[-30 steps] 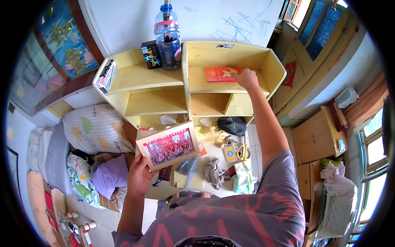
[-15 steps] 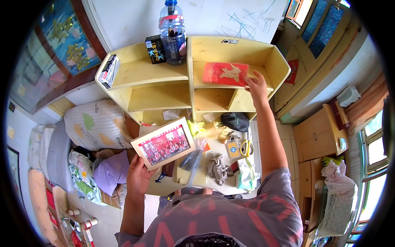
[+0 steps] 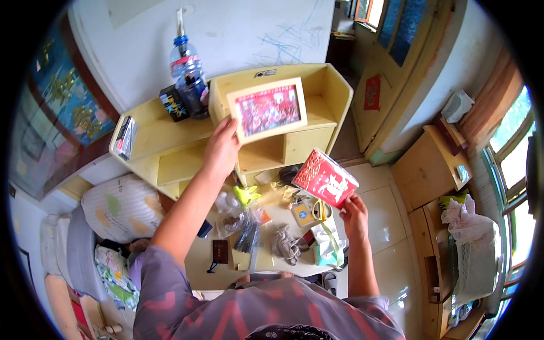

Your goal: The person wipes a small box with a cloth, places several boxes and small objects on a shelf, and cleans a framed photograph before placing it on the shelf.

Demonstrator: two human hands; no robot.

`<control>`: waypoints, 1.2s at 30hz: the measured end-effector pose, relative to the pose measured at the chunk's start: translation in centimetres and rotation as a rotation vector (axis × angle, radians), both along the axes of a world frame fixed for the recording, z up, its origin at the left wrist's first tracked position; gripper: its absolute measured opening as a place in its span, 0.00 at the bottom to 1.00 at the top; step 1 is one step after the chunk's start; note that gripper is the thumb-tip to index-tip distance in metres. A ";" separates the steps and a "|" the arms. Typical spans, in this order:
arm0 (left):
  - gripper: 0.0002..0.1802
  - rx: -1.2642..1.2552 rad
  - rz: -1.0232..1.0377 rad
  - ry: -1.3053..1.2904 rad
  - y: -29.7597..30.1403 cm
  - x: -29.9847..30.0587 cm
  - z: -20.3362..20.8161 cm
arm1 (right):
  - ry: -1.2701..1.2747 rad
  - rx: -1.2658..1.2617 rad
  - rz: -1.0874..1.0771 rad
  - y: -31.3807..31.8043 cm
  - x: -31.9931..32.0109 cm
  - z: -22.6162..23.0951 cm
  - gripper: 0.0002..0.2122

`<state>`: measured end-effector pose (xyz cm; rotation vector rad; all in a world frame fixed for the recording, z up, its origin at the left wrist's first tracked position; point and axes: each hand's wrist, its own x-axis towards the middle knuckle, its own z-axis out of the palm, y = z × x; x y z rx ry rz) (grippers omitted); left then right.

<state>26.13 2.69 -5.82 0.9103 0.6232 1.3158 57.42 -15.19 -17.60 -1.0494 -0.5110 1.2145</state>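
My left hand (image 3: 224, 144) grips the lower left corner of a picture frame (image 3: 267, 110) with a light wooden border and a reddish group photo. It is held up in front of the right upper compartment of the pale yellow shelf unit (image 3: 144, 136). My right hand (image 3: 355, 214) pinches the lower right corner of a flat red card (image 3: 326, 178) with gold and white patterns. The card hangs tilted in the air, beyond the right side of the shelf and above the table. Whether the card is folded or an envelope is unclear.
A large clear bottle (image 3: 191, 82) and a black box (image 3: 173, 102) stand on the shelf's left top. On the white table (image 3: 195, 277) lie yellow-handled scissors (image 3: 322, 211), a grey cloth (image 3: 287, 243), a dark red booklet (image 3: 220, 251) and a plastic bag of dark sticks (image 3: 247, 235).
My left hand has raised the picture frame from over the table to the upper right compartment. My right hand has drawn the red card from that compartment down and nearer. The view has shifted.
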 end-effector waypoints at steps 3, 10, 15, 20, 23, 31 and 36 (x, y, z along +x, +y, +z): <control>0.17 0.013 -0.148 -0.009 6.7 4.8 -0.5 | 0.035 -0.014 -0.041 -3.0 0.9 -1.2 0.05; 0.12 0.057 -0.208 0.072 16.2 8.5 -4.8 | 0.111 -0.068 -0.102 -6.6 1.8 -3.1 0.05; 0.12 0.081 -0.223 0.104 17.6 9.4 -5.6 | 0.121 -0.108 -0.161 -7.3 2.7 -4.1 0.03; 0.13 0.154 -0.196 0.402 17.3 10.0 -5.3 | 0.055 -0.146 -0.191 -6.5 2.3 -4.4 0.03; 0.13 0.209 -0.225 0.689 17.7 9.2 -3.9 | 0.063 -0.152 -0.157 -6.4 2.0 -4.7 0.03; 0.14 0.196 -0.134 0.743 18.2 8.9 -3.4 | 0.022 -0.173 -0.137 -6.4 1.1 -4.8 0.03; 0.14 0.177 -0.099 0.715 18.9 9.2 -3.8 | -0.013 -0.181 -0.145 -6.5 1.2 -4.9 0.04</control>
